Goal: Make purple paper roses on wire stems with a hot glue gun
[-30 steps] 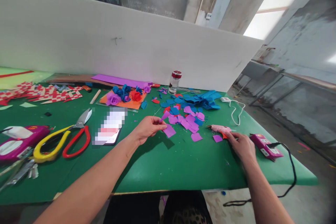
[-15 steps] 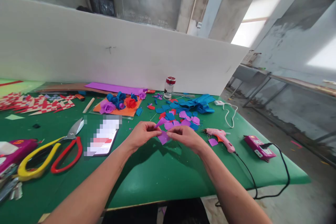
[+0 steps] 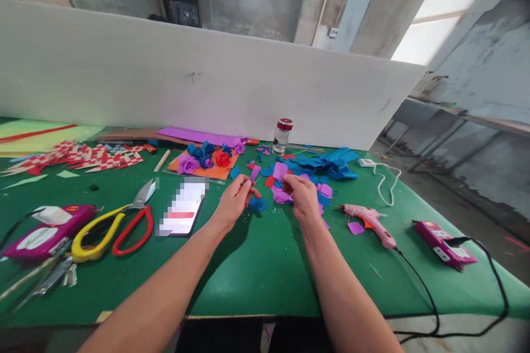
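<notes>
My left hand (image 3: 237, 199) is closed in a pinch on a small rolled purple crepe paper piece (image 3: 255, 172). A thin pale wire-like line shows beside its fingertips. Right of it, my right hand (image 3: 303, 194) pinches a purple paper petal (image 3: 280, 170) by its lower edge, above the pile. The hands are apart. Under and behind them lie loose purple petals (image 3: 326, 191), red scraps (image 3: 270, 182) and blue paper pieces (image 3: 259, 204). Finished paper roses (image 3: 188, 164) in purple, blue and red rest on an orange sheet (image 3: 202, 174) to the left.
A pink glue gun (image 3: 370, 223) lies right, its cord trailing off. Magenta power boxes (image 3: 445, 244) sit at both sides. Large scissors (image 3: 114, 226) and a phone (image 3: 182, 209) lie left. A red-lidded jar (image 3: 282, 137) stands before the white partition (image 3: 232, 88).
My hands have moved apart from the purple paper they held together. The right hand now pinches a petal further back, near the pile. The view has shifted, moving the table rightward.
</notes>
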`<state>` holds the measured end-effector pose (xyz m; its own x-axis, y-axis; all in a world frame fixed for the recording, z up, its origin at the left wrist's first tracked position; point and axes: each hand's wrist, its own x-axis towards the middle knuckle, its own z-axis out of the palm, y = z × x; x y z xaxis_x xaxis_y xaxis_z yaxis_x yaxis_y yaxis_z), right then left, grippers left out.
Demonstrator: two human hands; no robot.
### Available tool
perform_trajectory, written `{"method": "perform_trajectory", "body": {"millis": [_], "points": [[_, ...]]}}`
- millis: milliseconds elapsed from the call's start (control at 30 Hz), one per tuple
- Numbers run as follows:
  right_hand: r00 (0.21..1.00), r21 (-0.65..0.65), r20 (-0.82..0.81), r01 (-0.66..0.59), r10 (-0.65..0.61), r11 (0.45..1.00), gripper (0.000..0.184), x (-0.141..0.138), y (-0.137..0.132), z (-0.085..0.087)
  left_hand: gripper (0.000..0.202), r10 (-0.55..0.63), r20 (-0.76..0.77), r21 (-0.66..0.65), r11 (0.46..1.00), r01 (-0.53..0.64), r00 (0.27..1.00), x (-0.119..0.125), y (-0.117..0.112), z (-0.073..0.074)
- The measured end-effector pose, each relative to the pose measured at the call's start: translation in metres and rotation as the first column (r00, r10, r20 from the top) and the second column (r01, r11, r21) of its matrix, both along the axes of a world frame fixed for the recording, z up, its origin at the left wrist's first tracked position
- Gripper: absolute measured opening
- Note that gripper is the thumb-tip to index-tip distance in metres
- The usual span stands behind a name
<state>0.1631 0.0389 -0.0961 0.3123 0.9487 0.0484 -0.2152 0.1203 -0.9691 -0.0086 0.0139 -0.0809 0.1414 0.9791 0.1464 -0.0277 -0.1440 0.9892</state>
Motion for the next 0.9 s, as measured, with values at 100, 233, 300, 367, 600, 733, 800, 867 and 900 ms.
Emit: {"method": "perform_trajectory", "body": {"millis": [100,233,300,367,600,733,800,867,900], "points": [[0.995,-0.006,-0.085,0.053,-0.054,0.999,0.018,-0.011,0.002,-0.011,0.021,0.044,-0.027,0.073,0.996,-0.042,0.999,0.000,0.001,-0.001],[0.996,-0.002,-0.086,0.005,-0.006,1.000,0.018,-0.009,-0.001,-0.018,0.019,0.005,-0.037,0.103,0.995,-0.001,0.999,0.005,-0.002,0.002],[0.994,-0.003,-0.107,0.009,-0.010,1.000,0.018,-0.006,-0.001,-0.018,0.020,-0.024,-0.039,0.097,0.995,0.027,0.999,0.011,-0.003,0.006],[0.989,0.001,-0.142,0.031,-0.031,1.000,0.019,-0.004,-0.001,-0.017,0.019,-0.031,-0.054,0.106,0.994,0.037,0.998,0.017,-0.003,0.011],[0.955,-0.003,-0.279,0.107,-0.103,0.994,0.019,-0.003,0.002,-0.012,0.015,0.300,-0.342,0.461,0.879,-0.119,0.891,0.023,0.005,0.022],[0.955,0.009,-0.287,0.087,-0.081,0.996,0.020,-0.004,0.000,-0.010,0.011,0.328,-0.334,0.447,0.880,-0.158,0.884,0.023,0.000,0.013],[0.958,0.021,-0.279,0.079,-0.070,0.997,0.019,-0.005,-0.002,-0.009,0.009,0.327,-0.344,0.432,0.887,-0.161,0.880,0.023,-0.002,0.007],[0.958,0.026,-0.279,0.077,-0.067,0.997,0.018,-0.005,-0.003,-0.008,0.009,0.335,-0.359,0.433,0.887,-0.162,0.871,0.023,-0.003,0.002],[0.956,0.025,-0.285,0.078,-0.068,0.997,0.018,-0.005,-0.003,-0.008,0.009,0.338,-0.363,0.433,0.886,-0.164,0.869,0.023,-0.003,0.000]]}}
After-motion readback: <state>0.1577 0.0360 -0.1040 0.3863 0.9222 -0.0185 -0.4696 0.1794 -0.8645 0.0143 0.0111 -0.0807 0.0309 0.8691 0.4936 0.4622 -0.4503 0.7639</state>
